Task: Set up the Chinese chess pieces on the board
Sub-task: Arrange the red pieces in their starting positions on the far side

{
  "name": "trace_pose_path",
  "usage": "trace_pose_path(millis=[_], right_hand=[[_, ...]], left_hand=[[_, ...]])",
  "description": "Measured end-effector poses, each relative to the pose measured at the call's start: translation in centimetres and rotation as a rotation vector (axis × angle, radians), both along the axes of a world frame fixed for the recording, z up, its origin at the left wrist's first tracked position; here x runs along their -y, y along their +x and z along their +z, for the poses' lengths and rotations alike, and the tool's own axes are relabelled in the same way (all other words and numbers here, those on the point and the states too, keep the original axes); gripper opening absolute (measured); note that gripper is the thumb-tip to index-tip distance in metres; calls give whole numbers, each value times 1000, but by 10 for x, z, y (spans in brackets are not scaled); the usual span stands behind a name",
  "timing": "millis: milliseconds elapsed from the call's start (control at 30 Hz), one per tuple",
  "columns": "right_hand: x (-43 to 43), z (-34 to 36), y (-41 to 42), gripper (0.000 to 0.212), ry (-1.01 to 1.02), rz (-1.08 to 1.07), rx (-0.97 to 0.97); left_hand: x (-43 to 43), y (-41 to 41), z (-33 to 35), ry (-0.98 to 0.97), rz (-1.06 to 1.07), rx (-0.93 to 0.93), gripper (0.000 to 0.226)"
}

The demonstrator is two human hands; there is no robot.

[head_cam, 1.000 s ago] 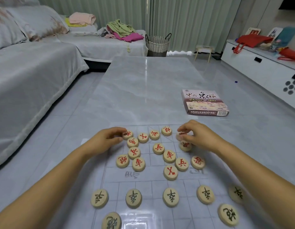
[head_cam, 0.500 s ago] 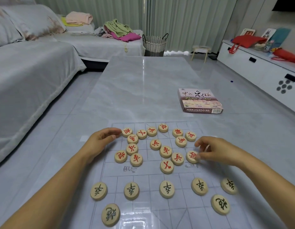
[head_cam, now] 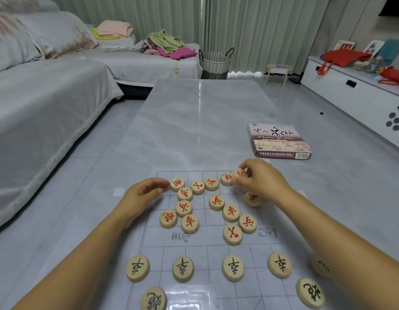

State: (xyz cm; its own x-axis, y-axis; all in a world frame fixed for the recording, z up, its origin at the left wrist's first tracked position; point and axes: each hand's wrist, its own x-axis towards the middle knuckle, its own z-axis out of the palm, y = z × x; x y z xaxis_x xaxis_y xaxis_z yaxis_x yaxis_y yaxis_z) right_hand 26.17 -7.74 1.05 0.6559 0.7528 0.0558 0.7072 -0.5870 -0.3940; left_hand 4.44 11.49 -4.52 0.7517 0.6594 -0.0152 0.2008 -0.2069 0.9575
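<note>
A clear plastic chess board (head_cam: 194, 238) lies on the grey table. Several round wooden pieces with red characters (head_cam: 216, 202) are bunched on its far half. A row of black-character pieces (head_cam: 182, 268) stands on the near half. My right hand (head_cam: 263, 180) pinches one red piece (head_cam: 240, 174), tilted up off the board near the far edge, beside another red piece (head_cam: 226, 178). My left hand (head_cam: 142, 194) rests at the board's left side, fingertips against a red piece (head_cam: 177, 184) in the far row. My right forearm partly hides a black piece (head_cam: 320, 267).
The chess set's box (head_cam: 279, 142) lies on the table beyond my right hand. A grey sofa (head_cam: 37, 104) runs along the left, a woven basket (head_cam: 215, 62) stands past the table's far end, and a white cabinet (head_cam: 359, 95) is on the right.
My right hand moved from the red piece at the cluster's right edge up to the far row, lifting that piece with it. My left hand has stayed at the far-left red piece.
</note>
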Motion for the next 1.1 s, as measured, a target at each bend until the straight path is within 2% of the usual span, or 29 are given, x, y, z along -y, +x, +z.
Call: trace_pose_path(millis=[133,233,467,700,867,1000,1100], right_hand=[[-62,-8,6,45,17,-38,-22],[-86,-24,7,49,-65,-66,1],[-82,-35,8,57,-166,-67,29],[-76,-35,7,45,-82,-40,-45],[-75,-37,9,50,-83,-47,-87],[-60,-17,23,48,171,-104,-335],[-41,-3,43,30,253,-110,-331]], left_hand=[[-1,0,-4,37,11,22,25],[-1,0,-5,69,18,29,25],[-1,-1,-6,79,4,44,28],[3,0,-5,107,0,29,28],[4,0,-4,113,12,27,29],[4,1,-4,111,14,23,28],[4,1,-5,107,24,28,28]])
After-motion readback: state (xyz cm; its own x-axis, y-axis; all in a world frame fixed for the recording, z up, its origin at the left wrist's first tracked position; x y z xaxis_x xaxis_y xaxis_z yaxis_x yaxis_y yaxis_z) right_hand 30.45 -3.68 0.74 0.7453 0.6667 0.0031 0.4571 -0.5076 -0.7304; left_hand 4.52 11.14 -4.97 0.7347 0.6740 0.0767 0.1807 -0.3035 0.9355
